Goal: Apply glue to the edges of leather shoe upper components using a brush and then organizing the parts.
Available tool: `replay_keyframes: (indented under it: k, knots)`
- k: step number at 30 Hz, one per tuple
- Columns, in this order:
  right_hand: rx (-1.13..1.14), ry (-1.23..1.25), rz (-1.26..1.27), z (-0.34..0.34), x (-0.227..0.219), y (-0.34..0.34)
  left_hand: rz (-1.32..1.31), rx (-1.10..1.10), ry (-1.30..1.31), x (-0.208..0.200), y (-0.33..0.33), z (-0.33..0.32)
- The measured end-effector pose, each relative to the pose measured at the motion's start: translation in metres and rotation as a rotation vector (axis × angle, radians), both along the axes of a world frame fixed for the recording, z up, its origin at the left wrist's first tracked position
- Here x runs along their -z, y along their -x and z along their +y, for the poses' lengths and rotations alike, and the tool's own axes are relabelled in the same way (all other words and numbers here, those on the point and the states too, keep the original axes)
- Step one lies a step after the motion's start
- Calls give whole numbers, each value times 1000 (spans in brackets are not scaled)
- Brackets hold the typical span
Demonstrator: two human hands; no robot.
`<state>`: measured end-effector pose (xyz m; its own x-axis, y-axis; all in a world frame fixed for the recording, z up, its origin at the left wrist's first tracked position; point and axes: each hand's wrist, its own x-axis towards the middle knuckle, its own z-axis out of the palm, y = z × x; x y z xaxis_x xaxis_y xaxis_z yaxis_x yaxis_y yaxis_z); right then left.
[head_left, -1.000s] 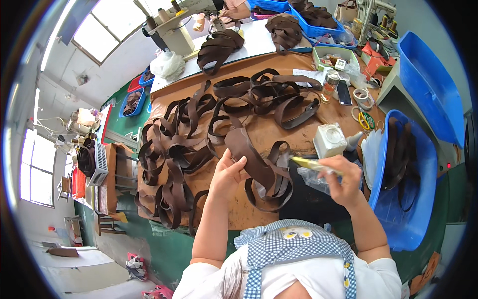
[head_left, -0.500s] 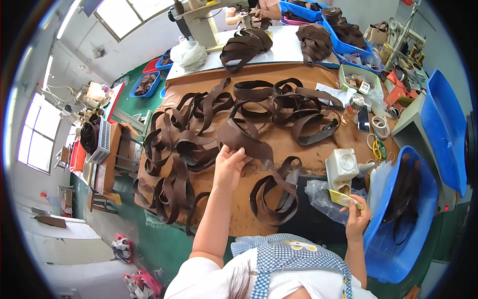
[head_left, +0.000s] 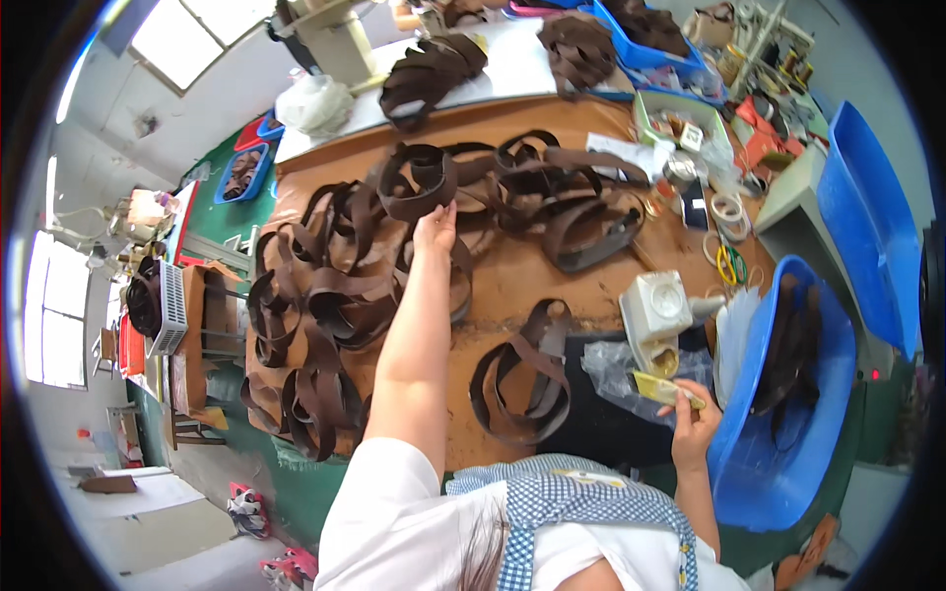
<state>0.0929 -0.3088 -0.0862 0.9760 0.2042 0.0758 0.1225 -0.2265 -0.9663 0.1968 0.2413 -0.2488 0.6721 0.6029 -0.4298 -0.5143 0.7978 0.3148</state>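
Note:
My left hand (head_left: 436, 229) reaches far across the table, its fingers closed on the near side of a brown strap loop (head_left: 404, 197). More brown strap loops (head_left: 340, 305) lie around it in loose heaps. Nearer to me, a separate strap loop (head_left: 493, 379) rests by the dark mat. At the right, my right hand (head_left: 695, 422) grips a flat yellow tool (head_left: 654, 387), held over clear plastic film (head_left: 606, 366). Just beyond the tool stands a white plastic container (head_left: 656, 303) with a small opening holding something yellowish.
A blue tub (head_left: 749, 473) with dark straps stands right of my right hand. Scissors (head_left: 731, 264), tape rolls (head_left: 727, 212) and a phone (head_left: 695, 204) lie at the table's right. Strap bundles (head_left: 434, 77) sit on the white table behind, beside a sewing machine (head_left: 330, 44).
My left hand has moved away from me and leftward with the strap loop, to the far heap. The right hand keeps the yellow tool near the white container. The whole view has shifted slightly.

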Motion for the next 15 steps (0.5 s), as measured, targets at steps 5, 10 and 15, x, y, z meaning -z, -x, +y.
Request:
replay_keyframes:
  k: [5,10,15]
  knots:
    - [45,59,31,-8,6,-3,146,5,65,-10,0,-41]
    - [56,105,12,-15,21,-9,192,534,-96,-28,76,-93]
    - [135,345,-158,-38,44,-22,674,936,-762,-69,192,-233]
